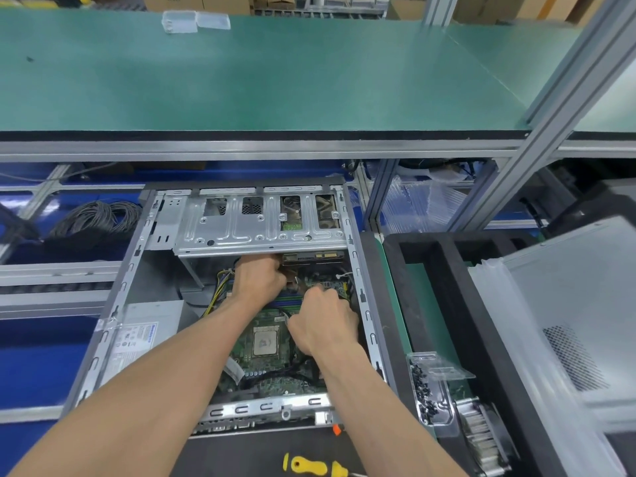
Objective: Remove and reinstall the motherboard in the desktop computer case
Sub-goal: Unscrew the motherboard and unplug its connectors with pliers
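Both hands deep in case (130, 270), working over far end of motherboard (265, 370). Left hand (258, 275) fisted just under drive cage (258, 222); fingers curled, what it grips hidden. Right hand (323, 321) just beside it, fingertips pinching something small, can't tell what. Board seated in case, bare CPU (265, 342) below both wrists.

Risks: yanking connector at angle bends pins; knuckles scraping on cage edge; wrist dragging across CPU.

PSU label (137, 339) left of left forearm: unreadable. Screwdriver (309, 466) near right elbow.
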Demonstrator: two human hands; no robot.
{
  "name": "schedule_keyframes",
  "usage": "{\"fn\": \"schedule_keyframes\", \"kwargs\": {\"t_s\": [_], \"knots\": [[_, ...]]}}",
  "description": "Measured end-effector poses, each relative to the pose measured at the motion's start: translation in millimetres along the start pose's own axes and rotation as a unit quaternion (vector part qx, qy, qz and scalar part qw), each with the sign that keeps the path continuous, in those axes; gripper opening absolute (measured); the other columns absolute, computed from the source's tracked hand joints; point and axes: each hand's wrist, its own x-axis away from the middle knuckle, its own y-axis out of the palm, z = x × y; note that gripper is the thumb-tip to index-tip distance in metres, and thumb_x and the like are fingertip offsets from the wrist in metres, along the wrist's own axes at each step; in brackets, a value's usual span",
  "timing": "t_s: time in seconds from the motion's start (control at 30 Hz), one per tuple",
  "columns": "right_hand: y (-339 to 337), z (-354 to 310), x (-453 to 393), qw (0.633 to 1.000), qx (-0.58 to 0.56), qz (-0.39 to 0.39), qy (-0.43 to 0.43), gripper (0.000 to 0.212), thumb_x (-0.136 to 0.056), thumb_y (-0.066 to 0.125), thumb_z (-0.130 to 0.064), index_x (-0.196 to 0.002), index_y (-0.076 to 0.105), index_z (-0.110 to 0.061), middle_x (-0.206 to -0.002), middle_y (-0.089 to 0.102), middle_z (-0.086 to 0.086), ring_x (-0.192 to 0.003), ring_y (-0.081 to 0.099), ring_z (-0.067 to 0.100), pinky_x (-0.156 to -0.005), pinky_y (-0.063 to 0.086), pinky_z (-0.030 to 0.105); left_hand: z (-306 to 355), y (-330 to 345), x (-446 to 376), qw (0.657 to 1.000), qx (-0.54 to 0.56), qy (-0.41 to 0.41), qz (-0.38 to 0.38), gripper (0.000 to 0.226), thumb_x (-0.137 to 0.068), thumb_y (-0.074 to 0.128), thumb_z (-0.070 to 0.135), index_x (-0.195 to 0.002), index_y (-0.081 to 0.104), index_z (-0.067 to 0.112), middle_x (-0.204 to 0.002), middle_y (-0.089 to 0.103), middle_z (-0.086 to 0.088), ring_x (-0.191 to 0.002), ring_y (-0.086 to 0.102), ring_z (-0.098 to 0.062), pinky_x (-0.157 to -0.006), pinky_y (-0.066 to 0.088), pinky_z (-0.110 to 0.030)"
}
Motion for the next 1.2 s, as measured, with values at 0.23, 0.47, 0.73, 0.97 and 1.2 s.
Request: {"fn": "schedule_keyframes", "kwargs": {"t_s": [0.23,0.47,0.73,0.97,1.2], "knots": [[-1,1,-2,1.000,-0.003,-0.002,-0.005,0.046,-0.090,0.061,-0.030,-0.124,0.050,-0.002,-0.119,0.062,0.016,-0.109,0.062,0.037,-0.071,0.038,0.035,1,1,-1,0.999,-0.026,-0.010,-0.019,0.034,-0.084,0.060,0.017,-0.055,0.041,0.013,-0.053,0.043,0.000,-0.063,0.055,-0.030,-0.062,0.040,-0.029],[-2,2,-2,1.000,-0.008,0.000,-0.003,0.043,-0.090,0.060,-0.027,-0.124,0.049,-0.002,-0.120,0.061,0.015,-0.110,0.061,0.036,-0.070,0.038,0.035,-4,3,-5,1.000,0.014,-0.025,-0.006,0.025,-0.087,0.063,0.021,-0.064,0.056,0.013,-0.068,0.058,-0.009,-0.066,0.050,-0.027,-0.062,0.036,-0.027],[-2,2,-2,1.000,-0.010,-0.002,-0.006,0.043,-0.091,0.058,-0.023,-0.127,0.048,-0.001,-0.121,0.060,0.016,-0.110,0.061,0.036,-0.070,0.038,0.036,-7,1,-8,0.999,-0.014,-0.002,-0.042,0.040,-0.091,0.066,0.034,-0.061,0.048,0.015,-0.059,0.047,-0.002,-0.064,0.050,-0.028,-0.062,0.038,-0.029],[-1,2,-2,1.000,-0.020,-0.001,-0.007,0.043,-0.089,0.056,-0.020,-0.127,0.048,-0.001,-0.122,0.060,0.017,-0.110,0.060,0.037,-0.071,0.037,0.035,-2,-1,-4,0.999,-0.027,0.002,-0.048,0.043,-0.092,0.065,0.025,-0.058,0.041,0.011,-0.068,0.055,-0.010,-0.067,0.050,-0.031,-0.065,0.041,-0.032],[-1,2,-2,1.000,-0.022,0.001,-0.005,0.044,-0.089,0.057,-0.024,-0.127,0.049,-0.002,-0.122,0.060,0.017,-0.112,0.060,0.037,-0.072,0.036,0.035,6,-1,8,0.998,-0.035,0.029,-0.032,0.030,-0.080,0.060,0.008,-0.053,0.047,0.005,-0.063,0.042,-0.008,-0.068,0.056,-0.036,-0.066,0.046,-0.037]]}}
